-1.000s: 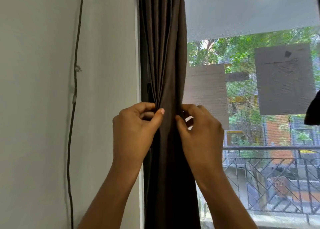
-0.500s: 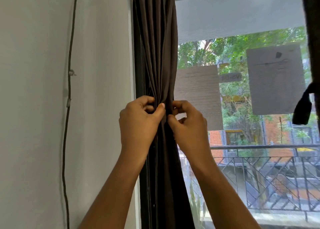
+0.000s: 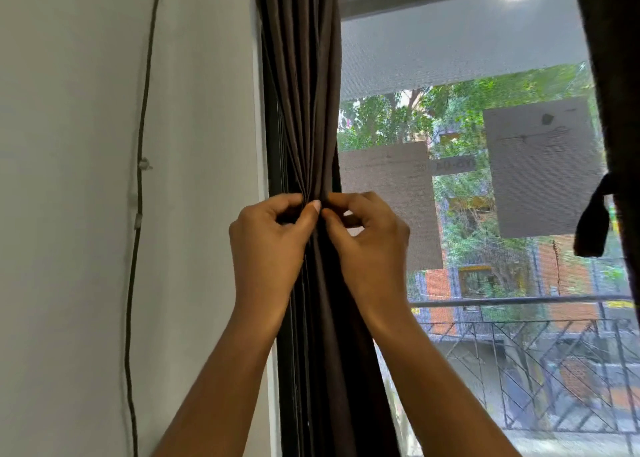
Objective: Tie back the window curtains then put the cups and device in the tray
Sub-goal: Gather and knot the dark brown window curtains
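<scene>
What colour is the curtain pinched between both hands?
Dark brown, plain, no pattern; the curtain shows best in the head view.

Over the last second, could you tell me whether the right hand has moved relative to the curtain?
Yes. The right hand has closed in leftward over the gathered curtain, so its thumb now meets the thumb of the left hand.
</scene>
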